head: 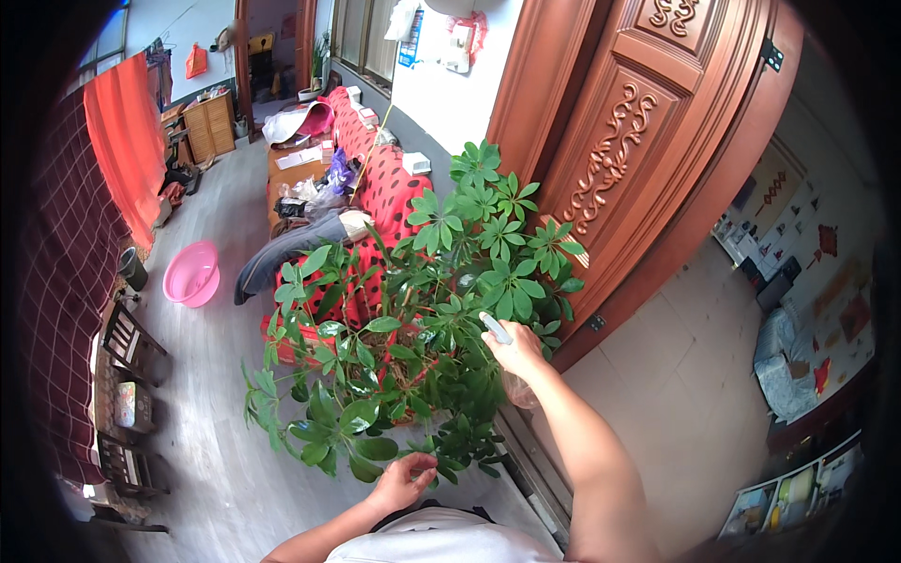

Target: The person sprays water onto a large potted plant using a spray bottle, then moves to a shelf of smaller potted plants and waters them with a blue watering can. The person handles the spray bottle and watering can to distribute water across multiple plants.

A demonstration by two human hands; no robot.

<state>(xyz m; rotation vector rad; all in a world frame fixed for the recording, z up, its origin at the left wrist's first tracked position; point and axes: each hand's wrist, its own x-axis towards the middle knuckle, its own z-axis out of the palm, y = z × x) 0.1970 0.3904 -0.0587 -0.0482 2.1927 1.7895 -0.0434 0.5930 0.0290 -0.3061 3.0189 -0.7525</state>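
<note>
A large leafy potted umbrella plant point(394, 352) spreads out in front of me, some of its leaves glossy. At the plant's right side, my right hand point(517, 350) grips a spray bottle point(498, 329) with a pale nozzle, which points up and to the left over the foliage. Its clear body shows in part below the hand. Close to my body, my left hand point(407, 482) is at the lowest leaves, fingers slightly curled; whether it pinches a leaf cannot be told. Leaves hide most of the pot.
A carved wooden door point(619, 155) stands at the right beside a threshold point(531, 457). Behind the plant is a sofa with a red dotted cover point(352, 134), a dark garment point(288, 246) near it. A pink basin point(191, 274) and wooden chairs point(130, 338) are at the left.
</note>
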